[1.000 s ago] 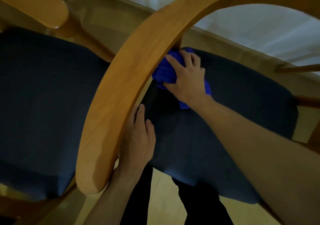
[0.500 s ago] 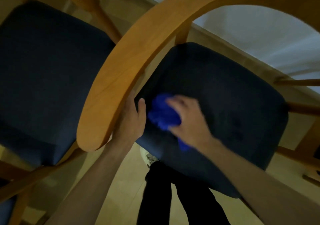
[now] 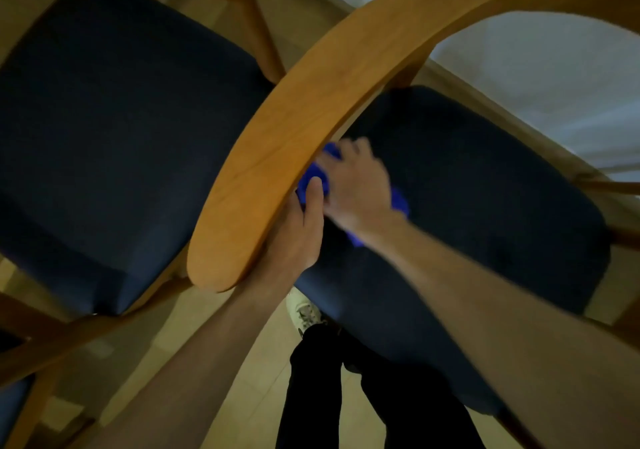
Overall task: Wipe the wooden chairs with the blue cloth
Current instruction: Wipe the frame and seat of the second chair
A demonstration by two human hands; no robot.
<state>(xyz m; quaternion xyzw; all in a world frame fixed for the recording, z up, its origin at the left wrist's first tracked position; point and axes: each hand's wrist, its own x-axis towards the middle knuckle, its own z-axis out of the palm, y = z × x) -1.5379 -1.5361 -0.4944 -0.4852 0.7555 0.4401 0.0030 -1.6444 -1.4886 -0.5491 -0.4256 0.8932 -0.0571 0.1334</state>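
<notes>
dim, warm light | right hand (image 3: pixel 358 185) motion-blurred | wide-angle bending at edges | seats in shadow

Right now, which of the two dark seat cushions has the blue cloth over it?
The right-hand cushion: the right hand holds the blue cloth there. The left cushion lies bare.

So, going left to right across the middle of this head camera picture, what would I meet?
Dark blue padded seat of the left chair → curved wooden chair backrest → left hand gripping its inner edge → bunched blue cloth → right hand pressing on it → dark blue padded seat of the right chair.
</notes>
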